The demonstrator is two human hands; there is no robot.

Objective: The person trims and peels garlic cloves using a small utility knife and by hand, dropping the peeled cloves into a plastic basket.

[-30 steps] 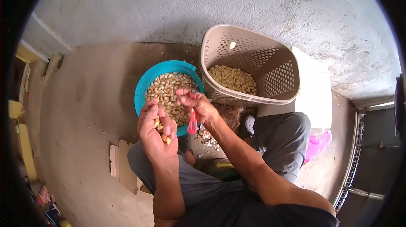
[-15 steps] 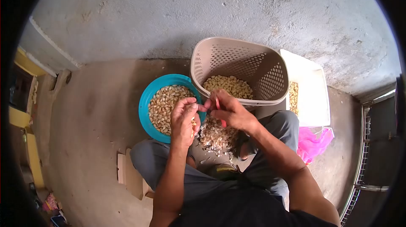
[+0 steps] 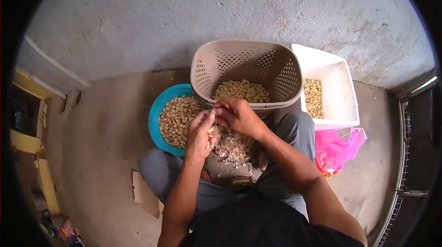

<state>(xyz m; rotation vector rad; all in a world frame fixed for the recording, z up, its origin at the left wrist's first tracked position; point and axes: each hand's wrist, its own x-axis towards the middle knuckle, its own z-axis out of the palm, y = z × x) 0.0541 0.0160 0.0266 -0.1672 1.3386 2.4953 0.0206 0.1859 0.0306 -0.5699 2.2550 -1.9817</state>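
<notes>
My left hand [image 3: 201, 133] is curled around several pale yellow cloves [image 3: 211, 130], beside the right edge of a blue basin [image 3: 155, 123]. The basin holds many whitish-brown unpeeled cloves [image 3: 177, 120]. My right hand [image 3: 237, 117] meets the left at the fingertips, its fingers closed on something I cannot make out; the red-handled tool is hidden. Behind the hands stands a beige perforated basket [image 3: 248, 47] with peeled cloves [image 3: 241, 91] at its bottom. A heap of peelings [image 3: 234, 146] lies on the floor below the hands.
A white box [image 3: 334, 88] with cloves inside stands right of the basket. In front of it is a pink plastic bag [image 3: 338, 148]. Flattened cardboard [image 3: 146, 196] lies by my left knee, and a grey wall [image 3: 207, 12] rises behind the containers.
The view has shifted, bringing the white box fully into sight. My hands, apart over the basin earlier, have come together to its right. The red handle has gone out of sight. A clove seen in mid-air has disappeared.
</notes>
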